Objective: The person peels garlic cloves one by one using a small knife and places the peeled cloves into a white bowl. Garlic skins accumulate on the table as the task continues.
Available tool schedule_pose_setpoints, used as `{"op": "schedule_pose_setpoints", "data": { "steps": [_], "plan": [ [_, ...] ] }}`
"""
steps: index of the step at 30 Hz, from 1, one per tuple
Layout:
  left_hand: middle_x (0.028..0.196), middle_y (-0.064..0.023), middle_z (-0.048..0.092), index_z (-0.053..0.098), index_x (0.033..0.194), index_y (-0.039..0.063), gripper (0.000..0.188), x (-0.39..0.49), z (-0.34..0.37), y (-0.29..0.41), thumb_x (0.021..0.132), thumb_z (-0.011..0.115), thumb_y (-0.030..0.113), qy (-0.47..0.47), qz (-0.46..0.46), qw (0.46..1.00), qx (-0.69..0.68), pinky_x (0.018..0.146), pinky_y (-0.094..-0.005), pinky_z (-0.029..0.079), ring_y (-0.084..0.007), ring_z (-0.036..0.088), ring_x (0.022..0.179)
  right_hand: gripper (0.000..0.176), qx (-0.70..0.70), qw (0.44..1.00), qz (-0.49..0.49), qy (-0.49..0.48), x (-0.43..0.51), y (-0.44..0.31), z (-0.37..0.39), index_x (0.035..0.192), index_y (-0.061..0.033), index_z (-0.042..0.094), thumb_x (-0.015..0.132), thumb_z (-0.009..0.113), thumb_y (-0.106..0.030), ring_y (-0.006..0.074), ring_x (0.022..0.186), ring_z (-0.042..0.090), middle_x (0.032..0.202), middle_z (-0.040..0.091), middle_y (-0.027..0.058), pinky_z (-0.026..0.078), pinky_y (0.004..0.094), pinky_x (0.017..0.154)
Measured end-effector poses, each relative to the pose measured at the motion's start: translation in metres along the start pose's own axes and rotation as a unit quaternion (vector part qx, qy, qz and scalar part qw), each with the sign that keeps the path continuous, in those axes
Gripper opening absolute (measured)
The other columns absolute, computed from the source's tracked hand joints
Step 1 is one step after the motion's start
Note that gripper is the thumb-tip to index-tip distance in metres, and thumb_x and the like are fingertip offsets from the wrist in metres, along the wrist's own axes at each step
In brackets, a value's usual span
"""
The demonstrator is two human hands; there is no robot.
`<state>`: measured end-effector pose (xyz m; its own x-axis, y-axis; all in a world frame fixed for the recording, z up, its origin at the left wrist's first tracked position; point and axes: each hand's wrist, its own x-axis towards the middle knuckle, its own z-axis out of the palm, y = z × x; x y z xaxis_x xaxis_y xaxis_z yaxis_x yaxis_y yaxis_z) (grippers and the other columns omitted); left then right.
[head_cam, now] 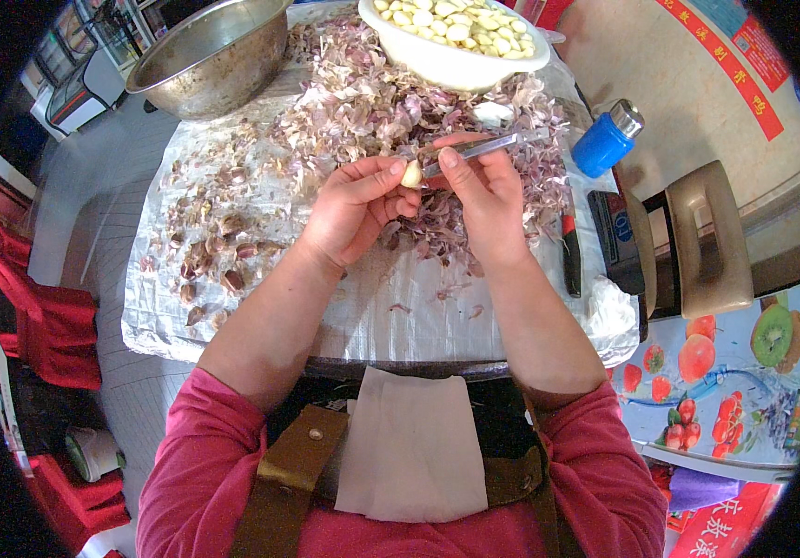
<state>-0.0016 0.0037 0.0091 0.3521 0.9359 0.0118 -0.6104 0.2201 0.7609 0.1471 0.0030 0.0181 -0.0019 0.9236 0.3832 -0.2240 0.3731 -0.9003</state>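
Note:
Between thumb and fingers, my left hand [361, 202] holds a pale garlic clove [411, 174]. My right hand [485, 192] grips a small metal knife [487, 145], its lower left end beside the clove. Behind and under both hands spreads a heap of purplish garlic skins [372, 104]. A white bowl [441, 64] of peeled cloves stands at the table's far side. Several unpeeled cloves [232, 279] lie scattered to the left of my left forearm.
A large metal basin [222, 77] stands at the back left. Along the right side are a blue bottle [602, 148], a knife with a black and red handle [571, 258], a dark device [614, 240] and crumpled plastic [609, 307]. A brown chair [710, 240] stands beyond.

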Motion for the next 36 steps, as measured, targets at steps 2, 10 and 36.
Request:
{"op": "schedule_pose_setpoints", "data": {
  "steps": [2, 10, 36],
  "plan": [
    [0.078, -0.0087, 0.059, 0.055, 0.086, -0.001, 0.015, 0.0006, -0.0012, 0.0024, 0.081, 0.050, 0.013, -0.024, -0.021, 0.999, -0.002, 0.060, -0.0249, 0.048, -0.0157, 0.057, 0.064, 0.011, 0.031, 0.999, 0.031, -0.005, -0.0005, -0.0008, -0.0010, 0.087, -0.0027, 0.055, 0.079, 0.056, -0.009, 0.0058, 0.070, 0.049, 0.079, 0.055, -0.0003, 0.040, 0.0187, 0.062],
    [0.079, -0.0080, 0.058, 0.054, 0.088, -0.001, 0.016, 0.0036, -0.0059, -0.0002, 0.080, 0.051, 0.013, -0.032, -0.064, 0.996, -0.044, 0.060, -0.0236, 0.047, -0.0152, 0.055, 0.066, 0.009, -0.064, 0.998, -0.005, -0.011, -0.0002, 0.0024, -0.0066, 0.088, -0.0020, 0.052, 0.080, 0.053, -0.007, 0.0095, 0.072, 0.052, 0.080, 0.056, 0.0034, 0.043, 0.0225, 0.066],
    [0.081, -0.0056, 0.056, 0.052, 0.092, 0.000, 0.018, 0.0050, -0.0093, -0.0037, 0.082, 0.051, 0.015, -0.071, -0.062, 0.983, -0.158, 0.066, -0.0238, 0.047, -0.0146, 0.054, 0.073, 0.006, -0.014, 0.997, -0.081, -0.009, -0.0004, 0.0066, -0.0032, 0.083, -0.0016, 0.054, 0.077, 0.056, -0.002, 0.0055, 0.068, 0.050, 0.076, 0.057, 0.0014, 0.041, 0.0183, 0.061]
  ]
}}
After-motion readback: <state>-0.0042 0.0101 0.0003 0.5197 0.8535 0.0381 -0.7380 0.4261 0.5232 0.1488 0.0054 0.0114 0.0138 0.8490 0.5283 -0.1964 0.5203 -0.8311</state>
